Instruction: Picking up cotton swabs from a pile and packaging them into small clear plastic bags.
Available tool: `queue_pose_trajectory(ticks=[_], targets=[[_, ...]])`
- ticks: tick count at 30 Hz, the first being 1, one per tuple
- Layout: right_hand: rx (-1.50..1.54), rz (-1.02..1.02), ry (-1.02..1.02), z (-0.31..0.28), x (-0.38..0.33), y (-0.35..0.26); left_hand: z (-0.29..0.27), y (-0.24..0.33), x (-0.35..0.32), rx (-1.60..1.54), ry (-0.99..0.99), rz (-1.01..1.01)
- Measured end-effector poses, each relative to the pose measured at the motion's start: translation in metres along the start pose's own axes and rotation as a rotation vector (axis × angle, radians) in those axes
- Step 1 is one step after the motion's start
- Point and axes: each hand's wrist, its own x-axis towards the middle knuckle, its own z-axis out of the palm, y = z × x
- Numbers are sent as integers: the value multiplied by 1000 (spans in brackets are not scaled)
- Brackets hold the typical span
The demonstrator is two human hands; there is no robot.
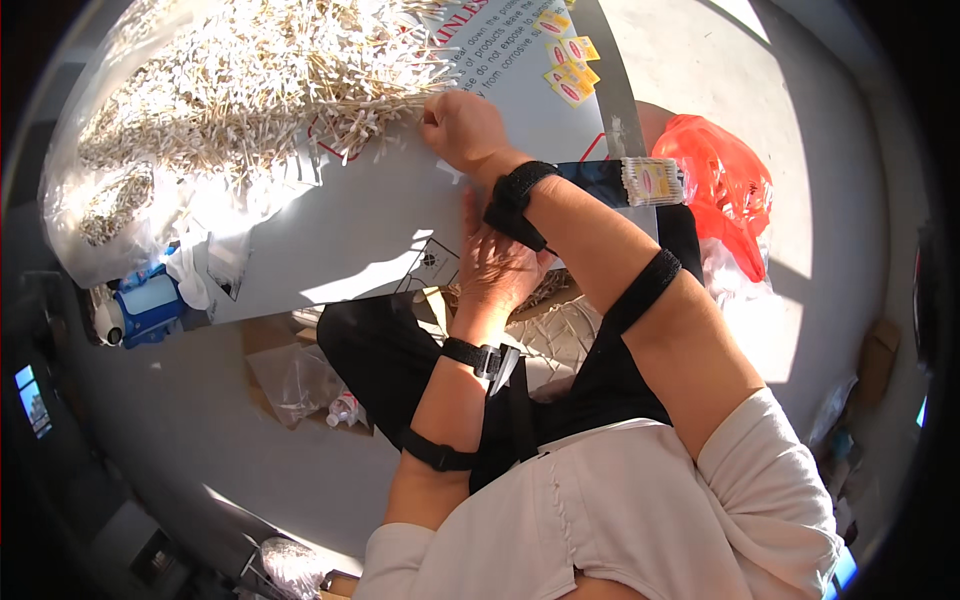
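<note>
Because your right hand (pixel 465 130) sits at the right-hand fringe of the loose cotton swabs (pixel 270 90), disturbance of that heap is the first hazard noted. Its fingers are curled inward; whether they pinch any swab cannot be determined from this angle. Your left hand (pixel 500 262) is extended, with no grip evident, at the near edge of the tabletop (pixel 380 235), its fingertips partly hidden by your right wrist.

The swabs lie criss-crossed at the upper left, partly within a clear plastic bag (pixel 70 215). In my judgement, a pull on one stick could drag its neighbours along and scatter them. Your arms overlap closely, so the black wrist strap (pixel 530 180) on your right arm could catch your left hand if either were shifted abruptly. A clear pack of swabs (pixel 652 182) rests at the right border of the tabletop, near your right forearm; an outward swing of that arm could push it off toward the red plastic bag (pixel 715 180). The yellow labels (pixel 572 75) at the far right appear loose and might slide if brushed. Strong sunlight on the grey surface could also mask stray sticks from you.
</note>
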Motion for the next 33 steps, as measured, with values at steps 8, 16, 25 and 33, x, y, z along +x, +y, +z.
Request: queue_pose_trajectory(ticks=[8,16,25,33], targets=[[-453,-332,249,-45,-16,34,0,2,-1,-5,115,9],[-24,-105,-20,-86,-52,81,2,2,-1,34,143,31],[-224,-406,-14,-92,-78,81,2,5,-1,42,135,12],[32,-278,74,-82,-96,84,2,5,-1,45,135,22]])
